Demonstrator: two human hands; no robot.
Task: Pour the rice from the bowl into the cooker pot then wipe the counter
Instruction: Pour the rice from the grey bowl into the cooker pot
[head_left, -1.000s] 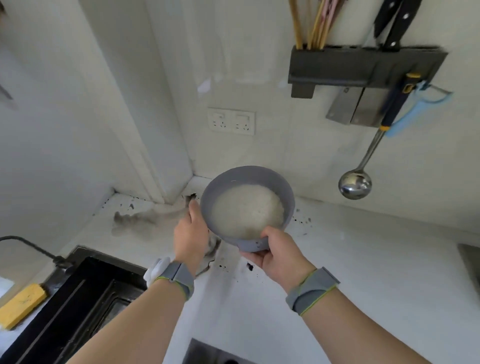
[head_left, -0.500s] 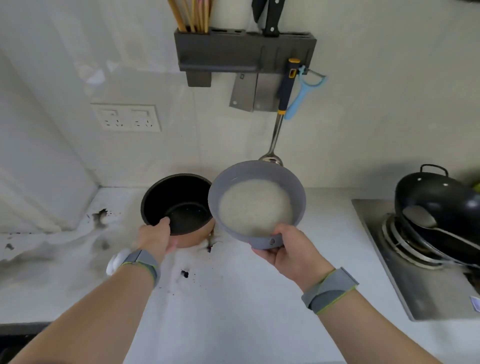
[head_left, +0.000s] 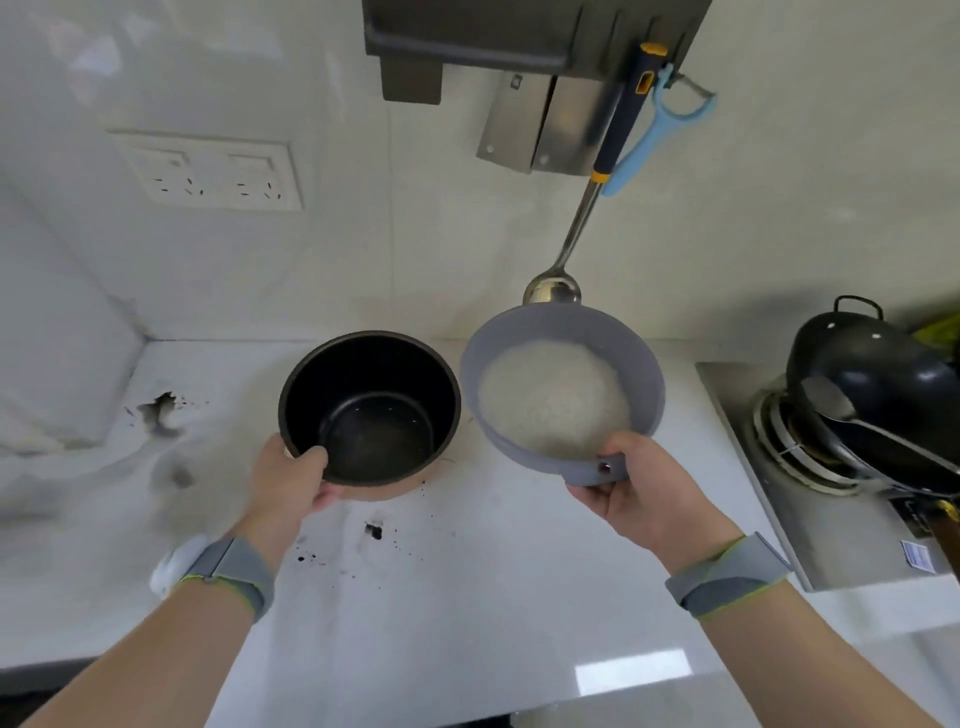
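A grey bowl (head_left: 644, 374) holding white rice (head_left: 553, 397) is held above the white counter (head_left: 467, 597), and my right hand (head_left: 641, 493) grips its near rim by a small tab. To its left the black cooker pot (head_left: 370, 410) stands empty on the counter. My left hand (head_left: 288, 480) grips the pot's near rim, thumb inside. The bowl sits right beside the pot, level, with no rice spilling. Dark stains and specks (head_left: 373, 530) mark the counter in front of the pot and at the left (head_left: 158, 410).
A gas stove (head_left: 831, 530) with a black wok (head_left: 883, 384) and a ladle in it stands at the right. On the wall hang a dark rack (head_left: 519, 31), a steel ladle (head_left: 553, 291) and a blue peeler (head_left: 660, 135). A double socket (head_left: 208, 174) is at the left.
My view has swung right and closer, away from the sink. My left hand has left the bowl and taken the pot's rim. My right hand has kept the bowl, now beside the pot.
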